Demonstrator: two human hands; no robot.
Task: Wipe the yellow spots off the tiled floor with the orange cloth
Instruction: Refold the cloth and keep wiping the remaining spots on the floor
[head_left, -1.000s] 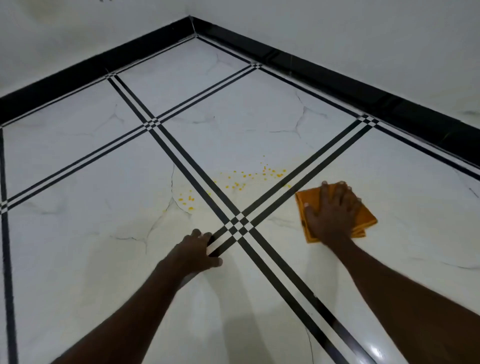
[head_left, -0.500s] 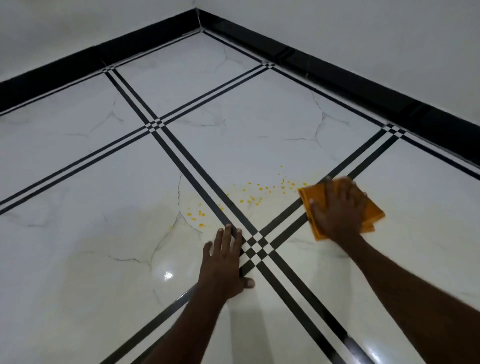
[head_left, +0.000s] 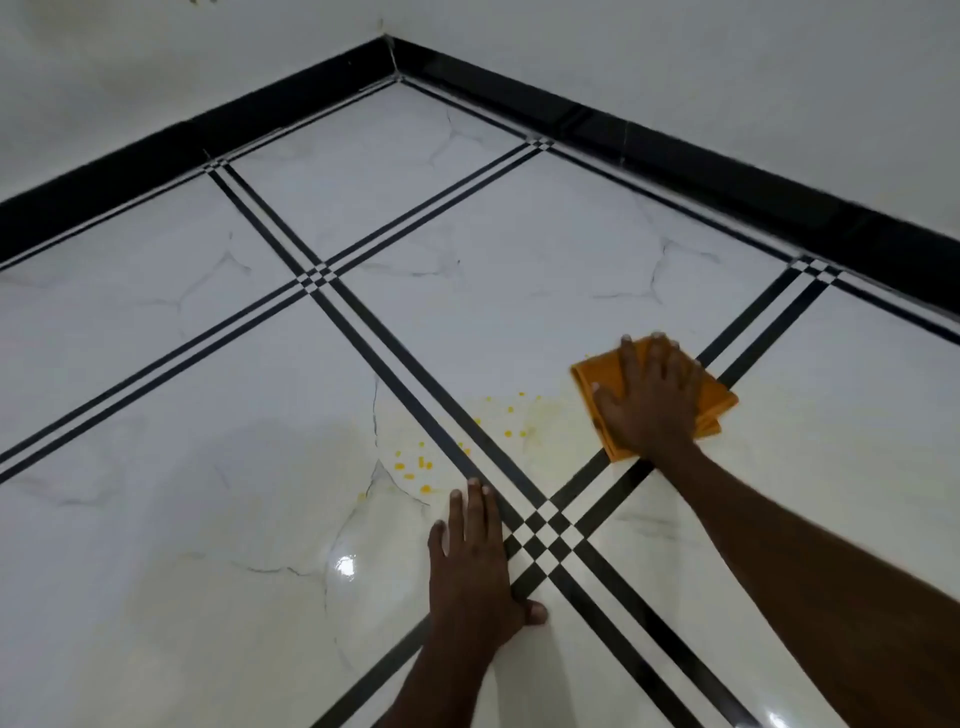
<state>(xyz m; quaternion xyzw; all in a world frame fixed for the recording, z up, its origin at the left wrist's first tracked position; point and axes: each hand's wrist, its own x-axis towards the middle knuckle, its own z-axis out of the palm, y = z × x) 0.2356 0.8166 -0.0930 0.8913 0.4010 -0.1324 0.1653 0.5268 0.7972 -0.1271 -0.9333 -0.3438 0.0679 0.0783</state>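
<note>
Nearest us, our left hand (head_left: 475, 566) has slid forward and now lies flat on the floor (head_left: 156, 571), fingers straight and together, holding nothing, with a cluster of yellow spots (head_left: 413, 467) just beyond its fingertips. Farther out, our right hand (head_left: 649, 400) has pushed the orange cloth (head_left: 602, 374) leftward off the black stripes (head_left: 748, 332) onto the spotted tile; its fingers are spread and pressed flat on the cloth, which shows past the fingertips and on both sides. Spots at the right of the patch are gone, leaving a faint yellow smear (head_left: 550, 415), so wiping seems begun, with scattered dots remaining left of the thumb.
</note>
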